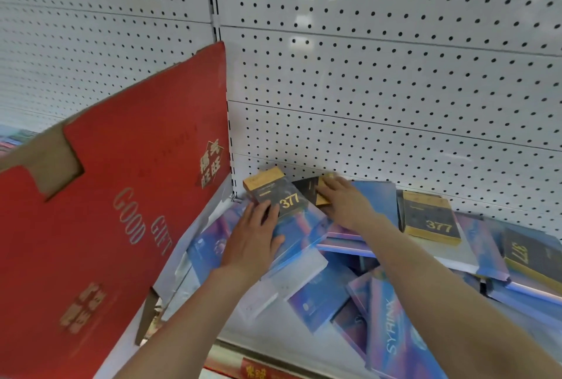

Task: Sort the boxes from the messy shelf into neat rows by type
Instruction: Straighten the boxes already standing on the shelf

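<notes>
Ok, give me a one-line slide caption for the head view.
Both hands reach into a jumbled shelf: left hand on a black-and-gold 377 box, right hand on another beside it, blue boxes scattered below.

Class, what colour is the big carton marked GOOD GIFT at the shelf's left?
Red, with gold lettering, on the carton; seen in the head view.

Boxes lie scattered on the shelf, right of a leaning carton.
</notes>
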### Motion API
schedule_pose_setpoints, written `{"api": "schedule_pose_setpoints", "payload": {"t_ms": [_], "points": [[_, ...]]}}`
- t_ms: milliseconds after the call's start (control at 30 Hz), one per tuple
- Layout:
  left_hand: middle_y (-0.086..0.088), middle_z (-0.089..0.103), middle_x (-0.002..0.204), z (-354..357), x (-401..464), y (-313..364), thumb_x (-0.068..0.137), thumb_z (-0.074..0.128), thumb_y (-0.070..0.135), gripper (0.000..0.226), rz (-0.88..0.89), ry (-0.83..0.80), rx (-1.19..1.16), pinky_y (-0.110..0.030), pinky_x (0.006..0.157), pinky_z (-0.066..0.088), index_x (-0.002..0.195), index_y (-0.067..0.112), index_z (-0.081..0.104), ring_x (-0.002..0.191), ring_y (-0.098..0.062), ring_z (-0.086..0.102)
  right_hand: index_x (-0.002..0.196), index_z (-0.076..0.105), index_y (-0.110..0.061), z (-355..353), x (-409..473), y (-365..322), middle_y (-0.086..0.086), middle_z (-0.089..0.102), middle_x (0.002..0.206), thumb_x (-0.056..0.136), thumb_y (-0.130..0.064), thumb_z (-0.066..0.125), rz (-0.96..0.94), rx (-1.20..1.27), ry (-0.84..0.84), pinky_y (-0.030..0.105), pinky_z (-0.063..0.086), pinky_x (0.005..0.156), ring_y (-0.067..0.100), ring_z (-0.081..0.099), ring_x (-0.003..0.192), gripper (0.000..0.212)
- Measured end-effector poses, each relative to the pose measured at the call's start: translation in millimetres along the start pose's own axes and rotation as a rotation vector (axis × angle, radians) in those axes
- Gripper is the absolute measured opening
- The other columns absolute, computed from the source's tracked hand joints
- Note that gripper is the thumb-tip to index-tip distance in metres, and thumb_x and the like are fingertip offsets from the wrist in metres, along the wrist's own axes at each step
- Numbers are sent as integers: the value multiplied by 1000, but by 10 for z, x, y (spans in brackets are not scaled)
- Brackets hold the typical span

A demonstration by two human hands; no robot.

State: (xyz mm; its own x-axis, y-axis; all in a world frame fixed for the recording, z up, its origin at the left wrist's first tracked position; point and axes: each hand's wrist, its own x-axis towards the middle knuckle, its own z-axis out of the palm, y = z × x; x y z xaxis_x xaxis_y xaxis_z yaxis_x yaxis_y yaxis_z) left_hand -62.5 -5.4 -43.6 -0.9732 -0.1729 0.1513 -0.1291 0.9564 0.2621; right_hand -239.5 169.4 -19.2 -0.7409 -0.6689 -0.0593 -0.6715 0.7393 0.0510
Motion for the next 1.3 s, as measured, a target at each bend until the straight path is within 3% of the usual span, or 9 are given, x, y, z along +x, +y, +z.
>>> {"api": "schedule_pose_setpoints", "payload": {"t_ms": [267,433,600,700,833,967,1100,1200,1300], "points": [[-4,24,156,-25,14,-18,98,52,35,57,8,69,-161,-34,115,29,148,18,34,144,-22,25,137,48,-21,-74,-395,102,3,46,146,99,-45,46,227,-78,-3,40,36,109,29,22,145,44],[1,23,160,2,33,-17,96,56,32,52,51,44,-258,-35,120,18,142,15,41,151,-22,10,119,63,-17,-172,-757,65,6,57,118,94,-61,45,357,-73,82,37,47,94,26,44,124,54],[2,46,142,0,35,28,90,67,29,43,122,53,-315,-42,116,31,128,16,51,146,-23,24,140,34,-21,-207,-778,-12,11,44,128,78,-70,64,399,57,20,42,46,97,32,45,123,85],[0,48,132,8,26,60,86,71,34,57,146,49,-283,-39,113,35,136,19,48,135,-23,38,139,26,-19,-172,-737,-60,13,42,125,70,-69,72,481,87,32,40,48,90,32,48,118,97],[0,46,124,61,49,86,85,62,61,74,104,79,-211,-32,103,42,144,20,45,118,-19,43,118,44,-12,-191,-725,-116,12,46,117,72,-43,83,545,305,136,34,43,69,32,60,97,68],[-8,46,125,110,164,175,92,49,58,58,-69,217,-147,-38,98,43,129,15,57,116,-29,44,102,46,-15,-198,-842,-158,7,57,97,73,-25,81,520,454,190,28,40,62,21,54,79,47],[-23,24,156,160,301,242,90,35,71,94,-302,54,-12,-47,120,12,152,5,15,146,-36,16,75,42,-25,-112,-1078,-194,-4,51,72,74,-29,76,466,468,157,23,30,48,15,50,63,34],[-16,33,155,150,382,252,93,39,63,86,-246,22,12,-52,118,8,154,8,11,146,-32,22,85,46,-28,-17,-1208,-184,-7,52,67,85,-31,65,489,444,198,25,37,56,21,54,66,20],[-12,53,137,112,403,324,96,51,38,69,-156,49,-78,-48,113,26,152,11,20,131,-31,44,88,52,-26,14,-1296,-158,-6,58,71,81,-24,69,596,650,363,25,38,58,22,57,69,18]]}}
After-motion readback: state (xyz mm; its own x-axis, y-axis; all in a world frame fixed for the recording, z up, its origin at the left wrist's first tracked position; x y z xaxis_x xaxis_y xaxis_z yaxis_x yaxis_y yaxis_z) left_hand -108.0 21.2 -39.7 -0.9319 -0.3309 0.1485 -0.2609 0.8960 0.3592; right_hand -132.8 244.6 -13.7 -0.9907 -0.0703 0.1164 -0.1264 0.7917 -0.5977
